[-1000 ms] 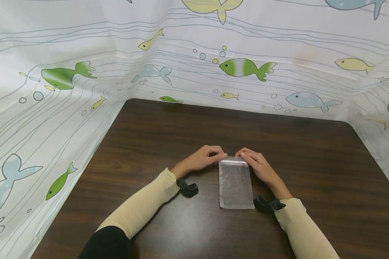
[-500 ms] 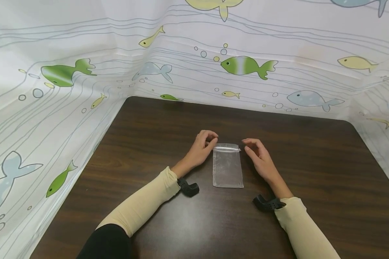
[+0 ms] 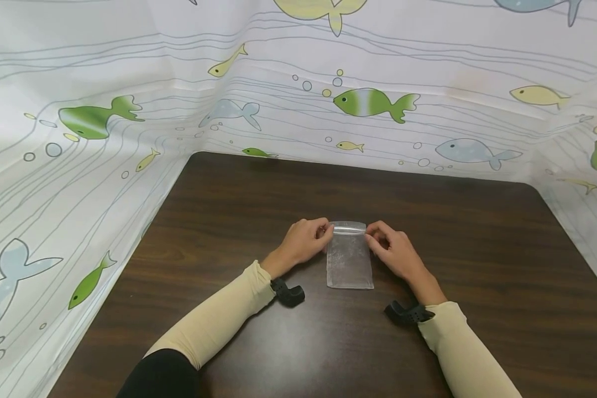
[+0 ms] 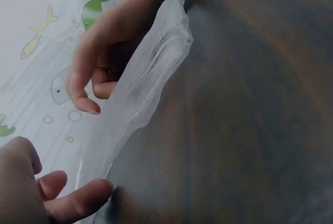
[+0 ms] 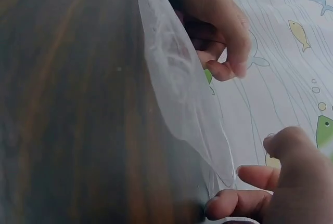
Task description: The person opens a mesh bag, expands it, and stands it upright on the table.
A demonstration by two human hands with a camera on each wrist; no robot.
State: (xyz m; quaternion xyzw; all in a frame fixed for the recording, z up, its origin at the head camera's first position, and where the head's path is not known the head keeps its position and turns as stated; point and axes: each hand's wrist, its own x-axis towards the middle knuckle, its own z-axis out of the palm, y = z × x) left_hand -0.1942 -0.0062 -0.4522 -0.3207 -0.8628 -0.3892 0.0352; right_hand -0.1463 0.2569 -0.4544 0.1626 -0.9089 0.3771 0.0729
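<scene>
A clear zip bag [image 3: 349,262] lies on the dark wooden table, its zip strip at the far end. My left hand [image 3: 300,240] pinches its upper left edge beside the strip. At the upper right edge, my right hand [image 3: 390,249] holds the bag between thumb and curled fingers. The left wrist view has the bag [image 4: 151,73] seen almost edge-on, passing by my left thumb. Seen from the right wrist, the bag's corner [image 5: 221,169] comes between my right thumb and a fingertip. Whether anything is inside it, I cannot tell.
The table [image 3: 229,210] stretches around the bag on all sides. A white curtain [image 3: 278,66] printed with fish hangs along its back and sides. Each wrist carries a black camera mount [image 3: 288,293] near the tabletop.
The bag has moved away from me and slightly left since one second ago. Half a second ago both hands were spread at its sides; now their fingertips have come back onto its edges.
</scene>
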